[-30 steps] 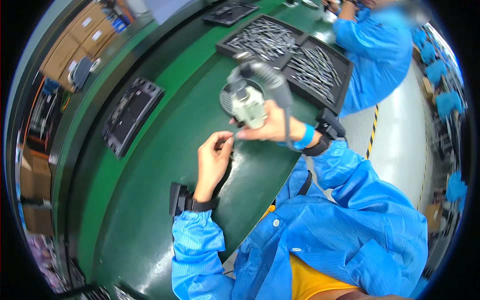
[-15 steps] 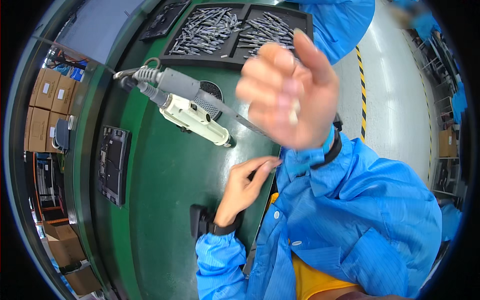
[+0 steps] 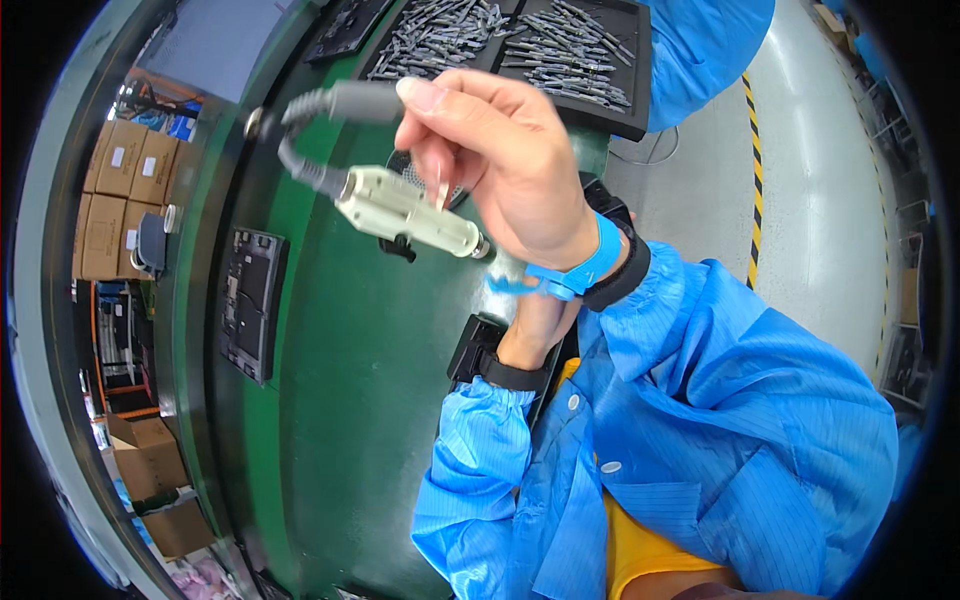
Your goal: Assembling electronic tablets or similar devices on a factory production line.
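My right hand (image 3: 510,145) is raised above the green bench, fingers curled and thumb stretched left. A small pale piece (image 3: 443,192) shows by its curled fingers; I cannot make out what it is. The thumb tip overlaps the end of a blurred grey cylinder (image 3: 362,101) on a ribbed cable; whether they touch is unclear. Below hangs a cream electric screwdriver (image 3: 410,215), apart from the hand. A blue wrist strap (image 3: 590,262) circles my right wrist. My left hand (image 3: 537,325) lies low by the bench edge, its fingers hidden behind the right wrist and strap.
A black divided tray (image 3: 632,120) of slim grey pen-like parts stands at the far side, beside another person's blue sleeve (image 3: 705,55). An opened laptop-like chassis (image 3: 253,305) lies on the left of the bench (image 3: 350,430). Cardboard boxes (image 3: 125,160) are stacked beyond.
My right hand has moved left toward the grey cylinder, its thumb now forward. My left hand has shifted right, behind the right wrist. The cylinder and screwdriver have swung and tilted.
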A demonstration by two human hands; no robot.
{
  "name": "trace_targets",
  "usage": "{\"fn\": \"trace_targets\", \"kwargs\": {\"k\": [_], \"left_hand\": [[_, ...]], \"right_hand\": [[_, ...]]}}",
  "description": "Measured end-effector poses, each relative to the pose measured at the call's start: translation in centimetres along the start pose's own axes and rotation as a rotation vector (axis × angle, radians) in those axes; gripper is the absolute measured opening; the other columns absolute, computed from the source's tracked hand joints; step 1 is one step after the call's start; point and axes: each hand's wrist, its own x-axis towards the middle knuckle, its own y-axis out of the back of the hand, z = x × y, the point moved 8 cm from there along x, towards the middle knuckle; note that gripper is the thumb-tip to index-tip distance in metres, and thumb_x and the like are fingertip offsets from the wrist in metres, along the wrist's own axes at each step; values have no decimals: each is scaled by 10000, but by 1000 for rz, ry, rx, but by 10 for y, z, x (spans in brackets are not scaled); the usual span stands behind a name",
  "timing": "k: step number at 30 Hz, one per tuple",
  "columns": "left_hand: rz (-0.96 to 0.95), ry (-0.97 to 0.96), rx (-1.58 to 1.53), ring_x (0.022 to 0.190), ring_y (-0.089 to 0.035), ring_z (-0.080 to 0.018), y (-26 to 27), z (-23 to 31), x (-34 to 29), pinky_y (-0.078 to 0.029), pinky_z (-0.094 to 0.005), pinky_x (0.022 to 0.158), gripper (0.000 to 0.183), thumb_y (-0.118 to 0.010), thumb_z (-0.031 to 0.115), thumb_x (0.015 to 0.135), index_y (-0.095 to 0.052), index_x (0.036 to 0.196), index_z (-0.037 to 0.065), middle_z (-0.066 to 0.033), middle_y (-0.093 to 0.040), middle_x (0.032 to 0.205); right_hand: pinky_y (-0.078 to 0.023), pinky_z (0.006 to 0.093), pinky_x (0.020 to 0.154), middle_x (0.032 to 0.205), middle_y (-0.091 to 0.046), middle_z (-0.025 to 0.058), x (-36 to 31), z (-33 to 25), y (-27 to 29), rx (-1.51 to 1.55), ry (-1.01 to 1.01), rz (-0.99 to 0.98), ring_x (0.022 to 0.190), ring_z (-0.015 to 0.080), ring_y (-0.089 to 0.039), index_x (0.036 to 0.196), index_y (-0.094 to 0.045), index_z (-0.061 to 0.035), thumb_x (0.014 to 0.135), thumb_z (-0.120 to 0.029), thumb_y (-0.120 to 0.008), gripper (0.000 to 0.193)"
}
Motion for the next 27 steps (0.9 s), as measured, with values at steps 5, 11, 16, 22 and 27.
{"fn": "trace_targets", "kwargs": {"k": [5, 11, 16, 22, 27], "left_hand": [[-48, 3, -333, 1041, -506, -150, -27, 12, 12, -416, -312, 881, 331, -480, 251, 930, -479, 1199, 59, -45, -529, 1161], [-63, -140, -98, 1058, -488, -150, -44, 47, 6, -390, -327, 928, 325, -449, 246, 933, -475, 1193, 53, -46, -518, 1158], [52, -444, 760, 834, -593, -158, -46, 78, -4, -470, -298, 772, 172, -654, 40, 762, -593, 911, -18, -98, -618, 880], [26, -324, 776, 964, -618, -315, -65, 54, 2, -499, -359, 795, 386, -537, 98, 863, -468, 1227, -12, -217, -601, 1068], [161, -558, 684, 1005, -593, -272, -61, 61, 4, -473, -339, 855, 409, -469, 76, 899, -384, 1284, -34, -203, -574, 1132]], "right_hand": [[-408, 193, 438, 612, -589, 37, -5, -21, -9, -244, 304, -59, 489, 47, -506, 733, -612, 10, 855, -163, -611, 212], [-427, 266, 525, 608, -489, 22, 6, -40, 7, 164, 130, -268, 536, 137, -488, 820, -579, -5, 886, -205, -508, 223], [-419, 259, 544, 594, -435, -7, 21, -40, 52, 761, -193, -143, 560, 126, -446, 780, -560, -44, 867, -201, -512, 186], [-403, 246, 528, 584, -430, -20, 23, -27, 69, 828, -251, -35, 561, 119, -423, 738, -548, -78, 841, -215, -507, 177], [-391, 251, 513, 568, -413, -18, 23, -16, 88, 807, -264, 66, 553, 122, -414, 722, -543, -79, 847, -222, -475, 201]]}}
